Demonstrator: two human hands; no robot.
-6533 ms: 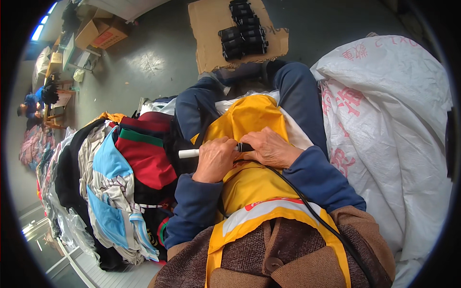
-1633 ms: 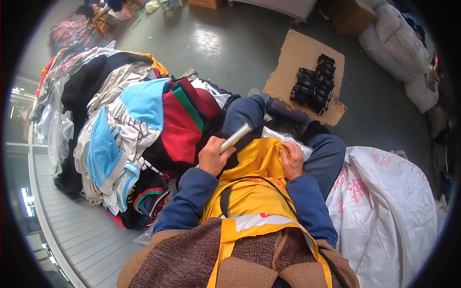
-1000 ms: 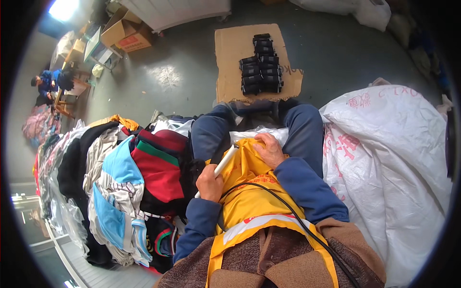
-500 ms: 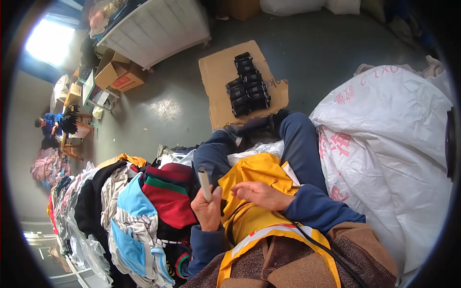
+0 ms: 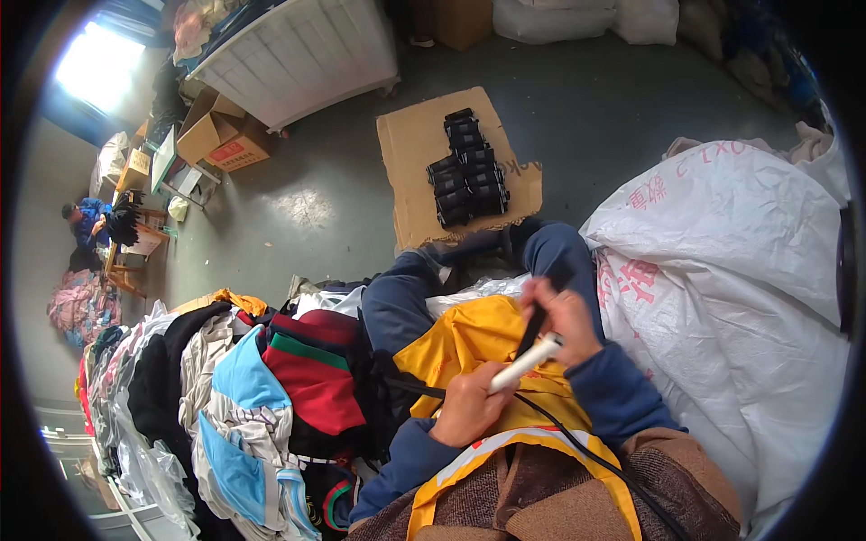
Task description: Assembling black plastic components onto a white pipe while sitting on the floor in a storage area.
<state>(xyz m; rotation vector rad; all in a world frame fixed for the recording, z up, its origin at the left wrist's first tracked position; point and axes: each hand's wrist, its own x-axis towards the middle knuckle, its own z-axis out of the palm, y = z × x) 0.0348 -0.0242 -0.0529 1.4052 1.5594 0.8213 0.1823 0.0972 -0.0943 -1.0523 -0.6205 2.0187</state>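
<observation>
My left hand [image 5: 471, 406] is closed around the lower end of a white rod [image 5: 525, 362], which points up to the right over my lap. Just beyond it, my right hand [image 5: 573, 325], somewhat blurred, pinches a black fabric strip [image 5: 532, 330] that runs down to the rod. Whether the strip goes around the rod or only behind it, I cannot tell. Another black band [image 5: 410, 386] stretches from beside my left hand toward dark cloth on the left. Beneath both hands lies a yellow apron [image 5: 469, 334] with a dark cord across it.
Several black rolled bundles [image 5: 469, 185] lie on a cardboard sheet [image 5: 410, 149] past my feet. Heaped garments [image 5: 316, 370] fill the left side. A large white sack [image 5: 722, 234] bulges at my right. Farther off are a white bin [image 5: 298, 63], a carton [image 5: 225, 135] and a seated person [image 5: 86, 221].
My left hand has moved right, tilting the white rod from upright to slanting right. My right hand, with nothing visible in it before, has moved up and right and now grips the black strip.
</observation>
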